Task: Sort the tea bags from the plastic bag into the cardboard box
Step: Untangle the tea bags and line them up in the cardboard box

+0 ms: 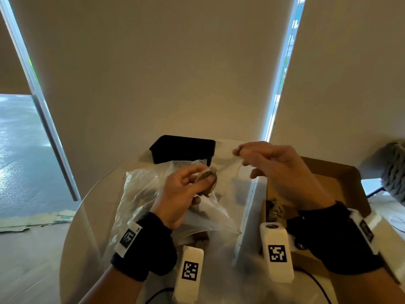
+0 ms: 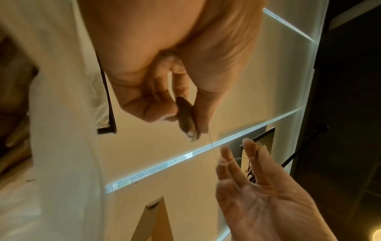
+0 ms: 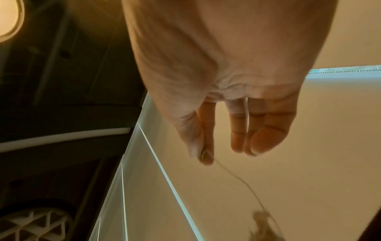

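My left hand (image 1: 192,183) is raised over the clear plastic bag (image 1: 140,194) and pinches a round brown tea bag (image 1: 207,178) between thumb and fingers; the left wrist view shows that tea bag (image 2: 185,115) edge-on. A thin string (image 1: 232,166) runs from it to my right hand (image 1: 245,154), which pinches the string's end between thumb and forefinger (image 3: 203,154); its other fingers hang relaxed. The right hand hovers above the open cardboard box (image 1: 341,172), where several tea bags (image 1: 274,208) lie. More tea bags show dimly inside the plastic bag.
A black plastic container (image 1: 184,148) stands at the back of the round white table (image 1: 92,207), behind the plastic bag. A white divider strip (image 1: 247,205) lies between bag and box. A grey knitted item (image 1: 394,172) sits at the far right. Blinds hang behind the table.
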Demonstrator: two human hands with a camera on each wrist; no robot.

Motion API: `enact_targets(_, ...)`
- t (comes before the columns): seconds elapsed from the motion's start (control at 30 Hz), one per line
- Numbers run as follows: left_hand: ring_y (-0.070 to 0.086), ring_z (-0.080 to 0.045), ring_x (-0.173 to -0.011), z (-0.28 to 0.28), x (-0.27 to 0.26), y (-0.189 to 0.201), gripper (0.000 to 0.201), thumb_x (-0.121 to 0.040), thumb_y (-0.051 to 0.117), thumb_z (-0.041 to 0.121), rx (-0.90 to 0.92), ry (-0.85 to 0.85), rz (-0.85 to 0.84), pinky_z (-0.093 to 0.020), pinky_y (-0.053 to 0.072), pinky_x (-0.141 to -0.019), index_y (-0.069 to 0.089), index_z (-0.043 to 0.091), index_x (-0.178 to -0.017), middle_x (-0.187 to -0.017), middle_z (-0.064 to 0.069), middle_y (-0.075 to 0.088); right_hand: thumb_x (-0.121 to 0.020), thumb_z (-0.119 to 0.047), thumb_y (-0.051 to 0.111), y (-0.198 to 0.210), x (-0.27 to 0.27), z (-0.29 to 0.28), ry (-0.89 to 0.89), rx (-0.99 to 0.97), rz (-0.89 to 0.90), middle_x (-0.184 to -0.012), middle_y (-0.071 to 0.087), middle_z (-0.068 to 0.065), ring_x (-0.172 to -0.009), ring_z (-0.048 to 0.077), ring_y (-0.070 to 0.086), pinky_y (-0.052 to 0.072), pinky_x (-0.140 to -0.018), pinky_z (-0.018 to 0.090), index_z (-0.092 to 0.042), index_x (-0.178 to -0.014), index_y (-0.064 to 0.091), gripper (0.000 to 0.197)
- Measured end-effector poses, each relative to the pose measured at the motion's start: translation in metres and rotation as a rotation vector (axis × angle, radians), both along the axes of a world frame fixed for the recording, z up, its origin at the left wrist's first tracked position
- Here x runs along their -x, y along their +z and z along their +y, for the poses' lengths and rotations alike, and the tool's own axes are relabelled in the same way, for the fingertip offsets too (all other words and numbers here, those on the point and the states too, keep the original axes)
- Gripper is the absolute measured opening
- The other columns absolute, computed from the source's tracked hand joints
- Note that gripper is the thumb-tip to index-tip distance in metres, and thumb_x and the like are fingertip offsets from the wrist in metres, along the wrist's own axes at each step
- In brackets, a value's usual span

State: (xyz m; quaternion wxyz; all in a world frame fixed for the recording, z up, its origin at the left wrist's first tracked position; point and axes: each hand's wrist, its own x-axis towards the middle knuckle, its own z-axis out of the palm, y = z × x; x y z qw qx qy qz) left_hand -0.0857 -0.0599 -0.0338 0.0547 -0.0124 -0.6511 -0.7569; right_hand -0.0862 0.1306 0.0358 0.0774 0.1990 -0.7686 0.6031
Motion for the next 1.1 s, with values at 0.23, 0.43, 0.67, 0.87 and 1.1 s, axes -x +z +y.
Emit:
enact_targets(0.23, 0.068, -0.025, -0.066, -0.003, -0.029, 0.007, 0.035, -0.07, 0.079, 0.003, 0.087, 0.093, 0.148, -0.034, 0.056, -0.061, 0.055, 0.003, -0.096, -0.081, -0.011, 0.069, -0.076, -0.015, 0.072, -0.024, -0.002, -0.026, 0.23, -0.086, -0.074, -0.092, 0.075, 0.006, -0.091, 0.02, 0.069, 0.056, -0.074, 0.025, -0.006, -0.091, 0.075, 0.017)
enact_targets(0.43, 0.064, -0.024, -0.083, -0.032, -0.052, 0.012, 0.026, -0.067, 0.084, 0.019, 0.595, -0.068, 0.091, -0.031, 0.054, -0.076, 0.065, 0.015, -0.084, -0.091, -0.006, 0.069, -0.078, -0.003, 0.073, -0.006, -0.017, -0.013, 0.133, -0.184, -0.022, -0.081, 0.073, 0.012, -0.072, 0.017, 0.07, 0.057, -0.064, 0.023, -0.01, -0.093, 0.064, 0.019)
enact_targets(0.67, 0.04, -0.004, -0.107, -0.049, -0.076, 0.029, 0.018, -0.079, 0.074, 0.032, 1.41, -0.431, 0.082, -0.017, 0.034, -0.089, 0.072, 0.039, -0.096, -0.118, 0.013, 0.043, -0.075, -0.011, 0.078, 0.001, -0.022, 0.069, -0.079, -0.57, -0.03, -0.077, 0.074, -0.01, -0.071, 0.004, 0.069, 0.049, -0.067, 0.018, -0.024, -0.083, 0.07, 0.017)
enact_targets(0.87, 0.043, -0.011, -0.12, -0.044, -0.072, 0.037, 0.038, -0.087, 0.059, 0.04, 1.668, -0.489, -0.06, -0.033, 0.039, -0.103, 0.059, 0.034, -0.125, -0.133, 0.014, 0.04, -0.075, -0.021, 0.078, -0.023, -0.026, 0.09, -0.12, -0.829, -0.105, -0.077, 0.071, -0.009, -0.077, 0.007, 0.065, 0.048, -0.07, 0.022, -0.032, -0.078, 0.069, 0.014)
enact_targets(1.1, 0.037, -0.009, -0.124, -0.055, -0.066, 0.046, 0.052, -0.089, 0.058, 0.033, 1.635, -0.388, -0.021, -0.03, 0.037, -0.104, 0.046, 0.026, -0.138, -0.142, 0.016, 0.037, -0.076, -0.019, 0.079, -0.027, -0.03, 0.083, -0.027, -0.874, -0.153, -0.077, 0.07, -0.009, -0.074, 0.01, 0.066, 0.053, -0.061, 0.019, -0.029, -0.077, 0.07, 0.013)
